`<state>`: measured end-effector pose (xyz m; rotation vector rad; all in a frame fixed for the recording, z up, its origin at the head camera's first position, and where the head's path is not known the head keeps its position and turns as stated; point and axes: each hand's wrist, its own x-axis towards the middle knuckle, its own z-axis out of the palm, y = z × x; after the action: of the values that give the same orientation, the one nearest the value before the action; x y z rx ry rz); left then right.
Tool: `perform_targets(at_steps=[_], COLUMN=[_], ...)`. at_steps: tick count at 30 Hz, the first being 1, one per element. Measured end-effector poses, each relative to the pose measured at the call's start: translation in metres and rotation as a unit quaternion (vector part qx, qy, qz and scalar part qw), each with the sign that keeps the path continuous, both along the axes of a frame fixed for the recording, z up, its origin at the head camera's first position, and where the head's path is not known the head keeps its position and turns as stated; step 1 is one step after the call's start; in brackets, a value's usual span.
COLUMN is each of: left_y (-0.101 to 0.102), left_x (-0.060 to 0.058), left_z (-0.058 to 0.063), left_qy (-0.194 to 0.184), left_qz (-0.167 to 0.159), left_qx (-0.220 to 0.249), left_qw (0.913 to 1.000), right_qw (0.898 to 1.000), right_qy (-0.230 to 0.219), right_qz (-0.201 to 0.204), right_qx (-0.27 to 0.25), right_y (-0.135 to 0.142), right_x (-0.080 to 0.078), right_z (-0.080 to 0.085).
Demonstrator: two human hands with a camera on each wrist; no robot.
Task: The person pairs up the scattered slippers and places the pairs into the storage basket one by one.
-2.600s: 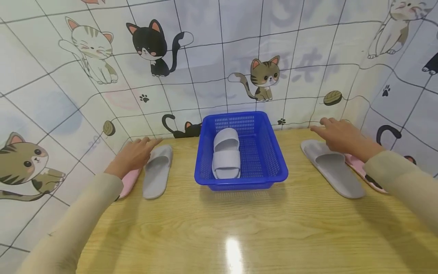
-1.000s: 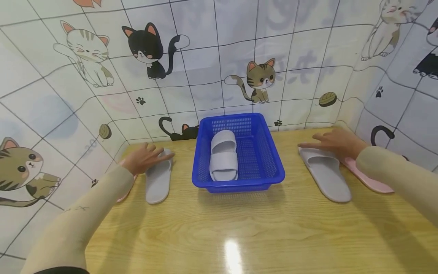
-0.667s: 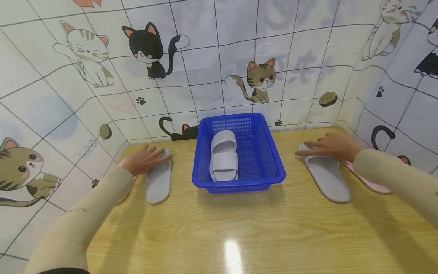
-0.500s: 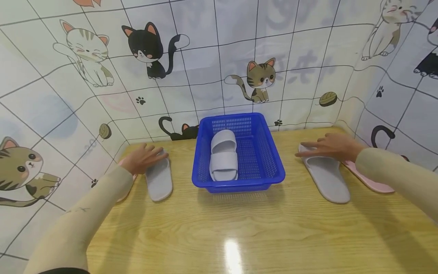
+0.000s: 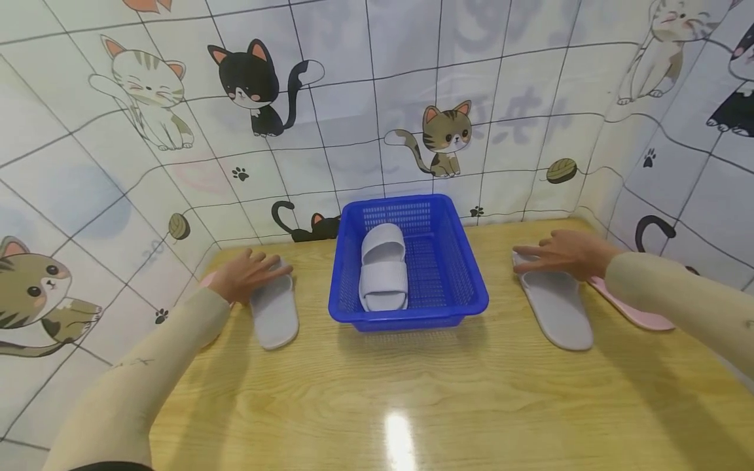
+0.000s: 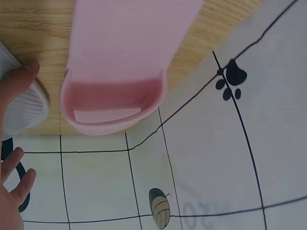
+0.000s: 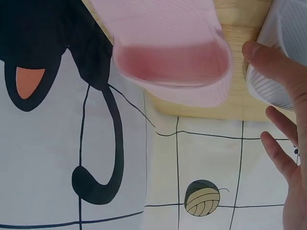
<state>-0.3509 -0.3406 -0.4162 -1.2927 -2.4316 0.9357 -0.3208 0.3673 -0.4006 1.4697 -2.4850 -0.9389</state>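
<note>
On the left in the head view, my left hand [image 5: 244,275] lies across the strap end of a grey slipper [image 5: 275,317]. Its thumb [image 6: 29,69] is at the slipper's side in the left wrist view, with two fingers spread beyond the toe. My right hand [image 5: 568,254] spans the strap end of another grey slipper [image 5: 558,314], fingertips at its far-left edge. The right wrist view has that thumb [image 7: 256,52] against the slipper's side and two fingers reaching past the toe. Both hands hide much of the straps. Both slippers lie toe toward the back wall.
Between the hands stands a blue plastic basket [image 5: 412,316] with pale slippers [image 5: 384,278] in its left half. A pink slipper [image 6: 134,38] lies outside the left grey one. A second pink slipper [image 7: 168,28] lies outside the right one. Cat-print walls [image 5: 347,131] bound the wooden table [image 5: 330,392].
Both hands have come down from above onto the grey slippers' strap ends. Lately the left slipper's heel has swung slightly right and the right slipper's heel slightly left, both toward the basket.
</note>
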Motion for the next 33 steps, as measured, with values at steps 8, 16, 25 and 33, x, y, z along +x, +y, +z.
perform_targets(at_steps=[8,16,25,33], left_y=[0.0,0.004,0.003,0.012], left_x=[0.004,0.002,0.0,0.004], left_z=[0.003,0.015,0.042,0.058], left_qy=[-0.016,-0.032,-0.033,-0.018], left_qz=[0.037,0.068,0.127,0.176], left_qx=[0.063,0.12,0.251,0.328], left_qw=[0.9972,0.9899,0.9591,0.9279], right_qw=[0.998,0.993,0.979,0.967], right_qy=[0.025,0.006,0.042,0.046], right_qz=[0.05,0.007,-0.015,-0.055], right_qx=[-0.027,-0.114,-0.197,-0.245], right_y=[-0.001,0.0,0.006,-0.005], right_x=[-0.002,-0.004,0.0,0.017], right_z=[0.002,0.02,0.057,0.076])
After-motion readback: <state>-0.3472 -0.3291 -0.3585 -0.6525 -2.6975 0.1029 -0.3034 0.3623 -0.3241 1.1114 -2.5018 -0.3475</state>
